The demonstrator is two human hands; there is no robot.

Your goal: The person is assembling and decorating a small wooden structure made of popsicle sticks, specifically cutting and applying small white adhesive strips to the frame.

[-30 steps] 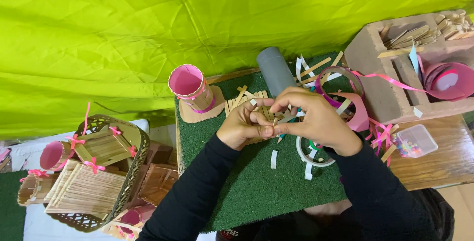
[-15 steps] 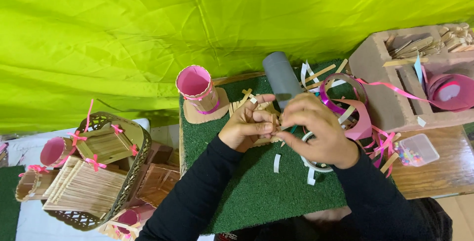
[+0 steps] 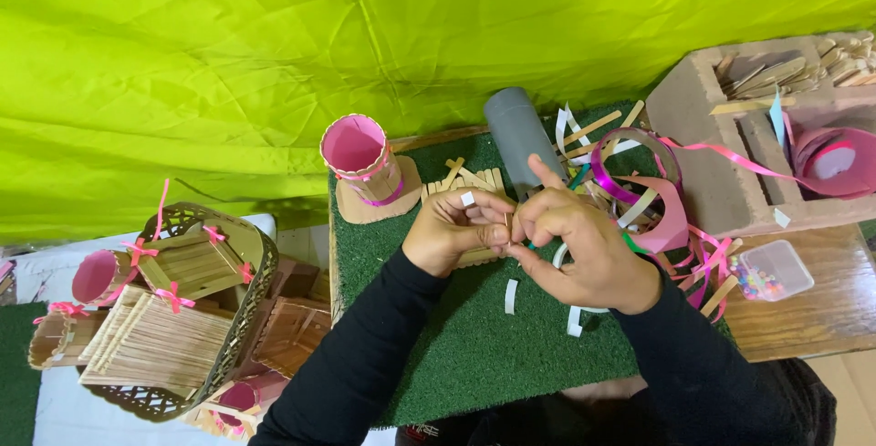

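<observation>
My left hand (image 3: pixel 452 231) and my right hand (image 3: pixel 584 250) meet over a green turf mat (image 3: pixel 465 355). Together they pinch a thin wooden stick (image 3: pixel 507 225) held upright between the fingertips. A small white strip clings to my left hand's finger. Under the hands lies a flat panel of wooden craft sticks (image 3: pixel 474 181). A grey tube (image 3: pixel 516 131) lies just beyond my right hand. A pink cup wrapped in craft sticks (image 3: pixel 360 163) stands on a wooden base at the mat's far left corner.
Pink and purple ribbon loops (image 3: pixel 639 181) and loose sticks lie to the right. A cardboard box (image 3: pixel 730 136) holds sticks and pink tape rolls. A clear bead box (image 3: pixel 771 270) sits on the wooden table. A woven basket (image 3: pixel 219 318) of craft-stick pieces stands left. Green cloth hangs behind.
The view has shifted slightly. My hands have turned the piece, and my right index finger has lifted; the thin stick now shows upright between the fingertips.
</observation>
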